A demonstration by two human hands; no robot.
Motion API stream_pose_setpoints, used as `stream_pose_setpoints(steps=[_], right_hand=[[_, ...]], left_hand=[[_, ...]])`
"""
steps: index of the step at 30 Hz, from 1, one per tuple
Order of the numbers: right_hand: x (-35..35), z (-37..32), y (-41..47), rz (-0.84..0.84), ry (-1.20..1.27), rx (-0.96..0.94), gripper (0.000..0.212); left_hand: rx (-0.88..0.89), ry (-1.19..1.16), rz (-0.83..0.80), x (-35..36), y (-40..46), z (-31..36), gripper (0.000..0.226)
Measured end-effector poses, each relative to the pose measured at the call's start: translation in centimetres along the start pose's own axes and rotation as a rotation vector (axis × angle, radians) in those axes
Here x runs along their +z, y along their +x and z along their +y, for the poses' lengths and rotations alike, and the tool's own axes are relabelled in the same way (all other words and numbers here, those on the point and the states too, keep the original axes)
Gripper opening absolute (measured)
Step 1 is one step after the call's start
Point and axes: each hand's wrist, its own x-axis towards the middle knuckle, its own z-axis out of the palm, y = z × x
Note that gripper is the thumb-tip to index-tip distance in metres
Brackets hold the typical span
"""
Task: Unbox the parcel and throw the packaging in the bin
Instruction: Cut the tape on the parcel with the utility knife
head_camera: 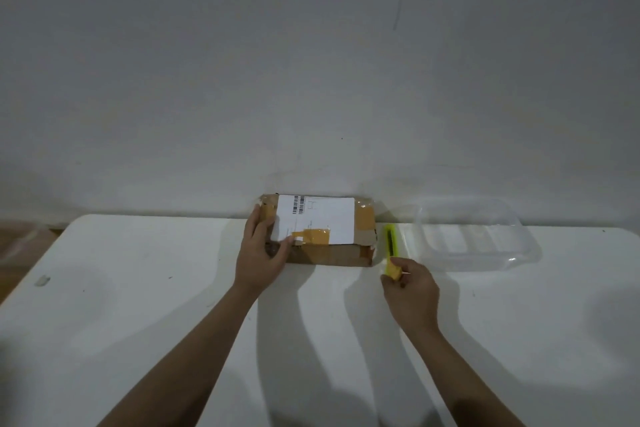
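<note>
Steadying the parcel [317,230] with the left hand [260,250]: palm and fingers lie flat over its left end, thumb on the edge of the white shipping label [317,218]. Not a closed grip, more a spread hold pressing down. Parcel sits at the far edge of the white counter [138,305], against the wall, sealed with brown tape [311,236] across top and ends. No flap lifted that I can see.

Right hand [410,291] has its grip pinched narrow around the near end of a yellow-green box cutter [392,250], which lies just beside the parcel's right end. Whether the cutter rests on the counter or is already raised, cannot tell. Blade state too small to read.

A clear plastic tray [474,236] stands to the right of the cutter, apparently empty. No bin in view.

Judgement: opening step, tool pickup. Cutting not yet begun. Next move likely calls for bringing the cutter over the parcel, extending the blade, and running it along a taped seam, shallow, so the contents stay unmarked. Left hand should stay clear of the cut line while holding the box from sliding toward the wall.
</note>
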Motion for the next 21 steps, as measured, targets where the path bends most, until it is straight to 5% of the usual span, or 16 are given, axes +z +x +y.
stream_pose_setpoints(steps=[9, 21], right_hand=[[-1.1, -5.0, -2.9, 0.012, 0.311, -0.196, 0.035], [2.4, -2.8, 1.6, -0.028, -0.053, -0.528, 0.038]], left_hand=[[-0.009, -0.041, -0.023, -0.2, 0.0, 0.0, 0.05], [-0.026, -0.023, -0.039, -0.5, 0.2, 0.2, 0.049]])
